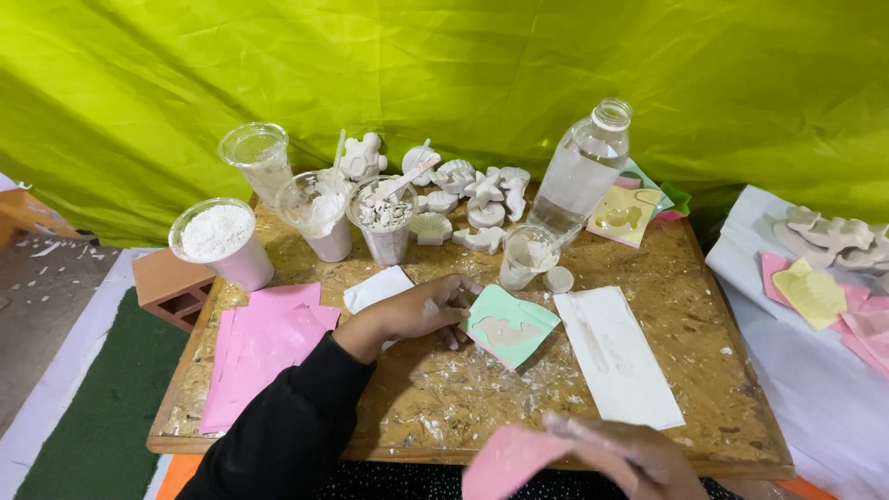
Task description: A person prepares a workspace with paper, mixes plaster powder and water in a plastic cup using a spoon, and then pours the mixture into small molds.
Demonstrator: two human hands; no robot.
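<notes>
Head view — left hand [421, 313] on green mould [508, 325]

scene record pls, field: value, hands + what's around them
surface: wooden board, flecked with white residue
left hand: fingers on a green mould, its hollow filled white
right hand: holds a pink mould at the near edge, blurred
beside: white paper strip, pink sheets
behind: cups of white powder, clear plastic bottle, white plaster casts
backdrop: green cloth
</notes>
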